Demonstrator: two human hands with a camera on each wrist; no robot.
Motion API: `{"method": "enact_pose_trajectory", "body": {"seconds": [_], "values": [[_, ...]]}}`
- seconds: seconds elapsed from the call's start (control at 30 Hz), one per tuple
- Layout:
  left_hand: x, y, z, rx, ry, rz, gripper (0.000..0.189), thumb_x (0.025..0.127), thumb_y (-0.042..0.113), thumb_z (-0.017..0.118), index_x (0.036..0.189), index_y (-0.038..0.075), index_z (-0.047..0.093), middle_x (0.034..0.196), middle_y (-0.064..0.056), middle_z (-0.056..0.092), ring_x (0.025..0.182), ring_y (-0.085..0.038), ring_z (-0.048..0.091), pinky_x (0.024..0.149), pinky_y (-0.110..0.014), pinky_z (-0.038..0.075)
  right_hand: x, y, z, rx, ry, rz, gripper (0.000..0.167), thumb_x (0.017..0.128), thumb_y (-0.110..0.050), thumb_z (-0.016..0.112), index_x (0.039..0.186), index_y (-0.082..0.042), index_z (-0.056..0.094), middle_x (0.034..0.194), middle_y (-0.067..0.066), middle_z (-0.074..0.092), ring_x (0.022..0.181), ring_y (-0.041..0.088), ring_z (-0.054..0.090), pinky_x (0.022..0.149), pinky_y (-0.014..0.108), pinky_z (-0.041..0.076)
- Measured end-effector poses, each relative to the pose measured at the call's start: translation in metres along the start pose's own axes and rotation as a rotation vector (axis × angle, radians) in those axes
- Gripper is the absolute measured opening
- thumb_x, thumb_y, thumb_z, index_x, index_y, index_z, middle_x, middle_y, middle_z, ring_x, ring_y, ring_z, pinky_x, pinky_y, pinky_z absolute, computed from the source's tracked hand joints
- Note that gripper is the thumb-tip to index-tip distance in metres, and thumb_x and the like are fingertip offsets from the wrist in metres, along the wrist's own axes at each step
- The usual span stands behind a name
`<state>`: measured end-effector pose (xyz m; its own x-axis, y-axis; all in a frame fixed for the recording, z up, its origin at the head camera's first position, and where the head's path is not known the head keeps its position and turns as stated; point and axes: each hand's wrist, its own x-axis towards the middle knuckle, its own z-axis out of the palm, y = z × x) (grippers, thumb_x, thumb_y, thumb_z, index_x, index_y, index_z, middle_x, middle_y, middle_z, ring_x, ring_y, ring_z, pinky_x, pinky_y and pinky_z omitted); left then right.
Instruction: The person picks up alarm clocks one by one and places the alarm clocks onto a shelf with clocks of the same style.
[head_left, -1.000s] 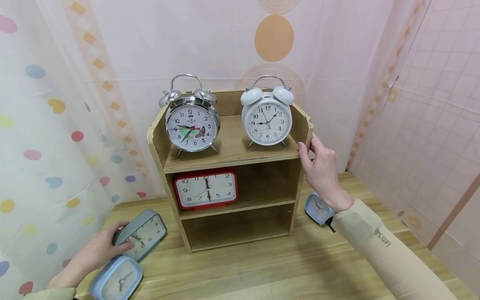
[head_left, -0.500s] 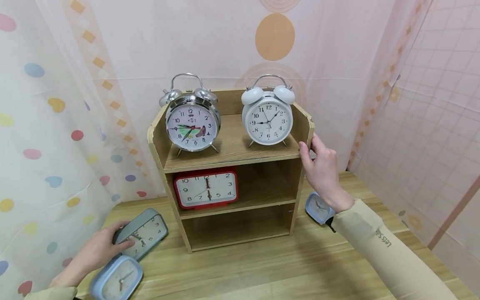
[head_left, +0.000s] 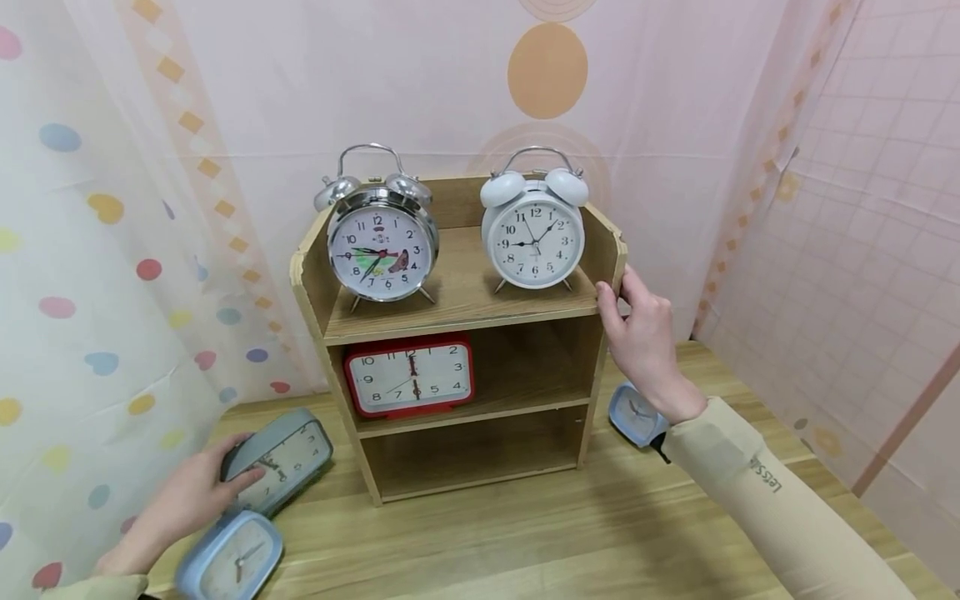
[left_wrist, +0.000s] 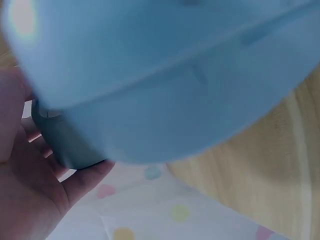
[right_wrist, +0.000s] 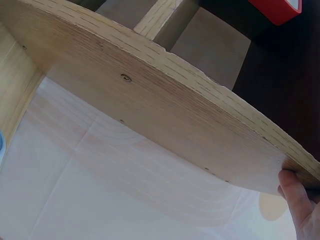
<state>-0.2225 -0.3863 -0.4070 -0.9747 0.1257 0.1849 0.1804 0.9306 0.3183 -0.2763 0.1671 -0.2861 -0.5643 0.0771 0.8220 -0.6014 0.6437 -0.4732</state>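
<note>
Holding grey clock point(head_left: 290, 458) between thumb point(head_left: 242, 483) and left fingers point(left_wrist: 85, 183) | right fingers point(right_wrist: 296, 197) gripping shelf side point(right_wrist: 165, 110)

From the middle of my head view, I see a silver clock point(head_left: 382, 246) upright at ten o'clock and a white clock point(head_left: 534, 246) upright between one and two, both on metal feet, with bells and a handle on top. I have a red clock point(head_left: 442, 367) between seven and eight; the near blue clock point(head_left: 236, 560) rests farther out that way, on the table point(head_left: 480, 554), which spans six. I find the far blue clock point(head_left: 634, 415) at four. The dotted cloth point(head_left: 90, 283) hangs at nine, and an orange disc point(head_left: 547, 71) shows past twelve.
</note>
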Motion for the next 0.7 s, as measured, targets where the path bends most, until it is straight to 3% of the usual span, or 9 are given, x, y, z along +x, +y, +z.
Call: {"method": "enact_pose_trajectory", "body": {"seconds": [0.07, 0.23, 0.47, 0.6, 0.7], "values": [[0.0, 0.001, -0.005, -0.009, 0.027, 0.006, 0.063, 0.098, 0.027, 0.073, 0.141, -0.013, 0.052, 0.122, -0.04, 0.067, 0.102, -0.051, 0.07, 0.083, -0.061, 0.056, 0.0, -0.001, 0.0, -0.002, 0.003, 0.002, 0.018, 0.105, -0.009, 0.058, 0.101, 0.007, 0.065, 0.093, 0.024, 0.078, 0.101, 0.037, 0.078, 0.064, -0.005, 0.039], [-0.005, 0.005, -0.02, -0.005, 0.112, 0.03, 0.057, 0.095, 0.023, 0.078, 0.137, -0.009, 0.057, 0.108, -0.031, 0.073, 0.089, -0.036, 0.071, 0.07, -0.042, 0.052, 0.001, -0.002, 0.001, 0.001, 0.005, 0.006, 0.018, 0.105, -0.009, 0.058, 0.101, 0.007, 0.065, 0.095, 0.024, 0.079, 0.103, 0.039, 0.078, 0.066, -0.005, 0.04], [-0.013, 0.007, -0.036, 0.032, 0.166, 0.058, 0.06, 0.09, 0.025, 0.082, 0.135, -0.008, 0.06, 0.123, -0.039, 0.068, 0.1, -0.053, 0.07, 0.076, -0.054, 0.055, 0.001, -0.003, 0.002, 0.009, -0.009, 0.02, 0.019, 0.105, -0.01, 0.057, 0.106, 0.008, 0.065, 0.099, 0.024, 0.079, 0.101, 0.038, 0.078, 0.066, -0.005, 0.04], [-0.017, 0.008, -0.046, 0.053, 0.175, 0.072, 0.059, 0.088, 0.027, 0.085, 0.134, -0.003, 0.063, 0.117, -0.031, 0.073, 0.092, -0.036, 0.072, 0.067, -0.034, 0.051, 0.0, -0.002, 0.001, 0.008, -0.008, 0.015, 0.019, 0.105, -0.009, 0.057, 0.103, 0.008, 0.065, 0.094, 0.024, 0.078, 0.103, 0.038, 0.078, 0.065, -0.005, 0.04], [-0.019, 0.01, -0.054, 0.062, 0.17, 0.065, 0.059, 0.087, 0.028, 0.086, 0.135, 0.0, 0.064, 0.114, -0.027, 0.074, 0.088, -0.03, 0.071, 0.064, -0.027, 0.046, 0.0, -0.002, 0.0, 0.005, -0.006, 0.014, 0.018, 0.105, -0.01, 0.058, 0.102, 0.007, 0.065, 0.094, 0.024, 0.078, 0.105, 0.038, 0.078, 0.065, -0.006, 0.04]]}}
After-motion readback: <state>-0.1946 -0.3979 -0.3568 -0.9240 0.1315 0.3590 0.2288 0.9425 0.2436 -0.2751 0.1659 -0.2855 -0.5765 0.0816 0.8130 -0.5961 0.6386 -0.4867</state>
